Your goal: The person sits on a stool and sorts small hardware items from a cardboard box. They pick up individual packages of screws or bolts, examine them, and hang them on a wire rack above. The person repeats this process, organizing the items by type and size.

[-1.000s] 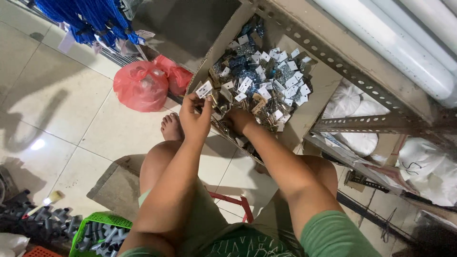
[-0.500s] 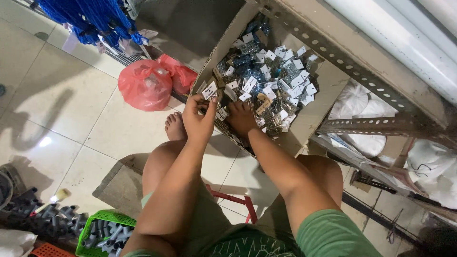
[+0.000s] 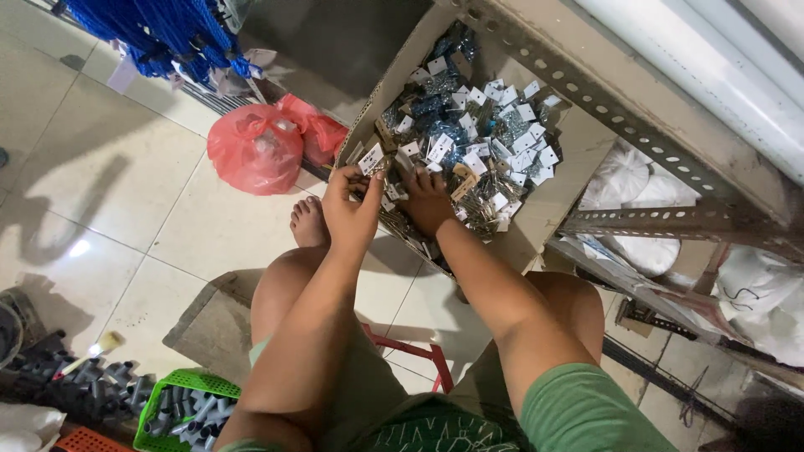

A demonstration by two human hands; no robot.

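- Closest to the camera: green shorts and two bare knees, the person sitting low on a red-legged stool (image 3: 419, 356) over a pale tiled floor (image 3: 100, 184).
- Bottom left corner has a green plastic basket (image 3: 180, 402) full of grey pipe fittings, with a dark heap of more fittings (image 3: 75, 389) just beside it.
- A flattened bit of brown cardboard (image 3: 213, 322) lies under the left leg, bare foot (image 3: 308, 224) sticking out toward the box.
- Left hand (image 3: 352, 209) is up at the near rim of the open cardboard box (image 3: 381, 92), thumb and fingertips pinched together on a small packet with a white card label (image 3: 371, 159).
- Right hand (image 3: 429, 201) is palm down inside the box, fingers buried in the packets, so can't tell if it's gripping anything or just resting.
- The box is packed with a pile of little clear bags of metal hardware with white card tops (image 3: 477, 142), all jumbled.
- Left of the box sit two red plastic bags (image 3: 255, 151), touching each other.
- Right above the box runs a slotted metal shelf rail (image 3: 603, 109), white sacks (image 3: 624, 180) under it.
- Farthest back, top left, a bunch of blue rope or netting (image 3: 159, 29) hangs down.
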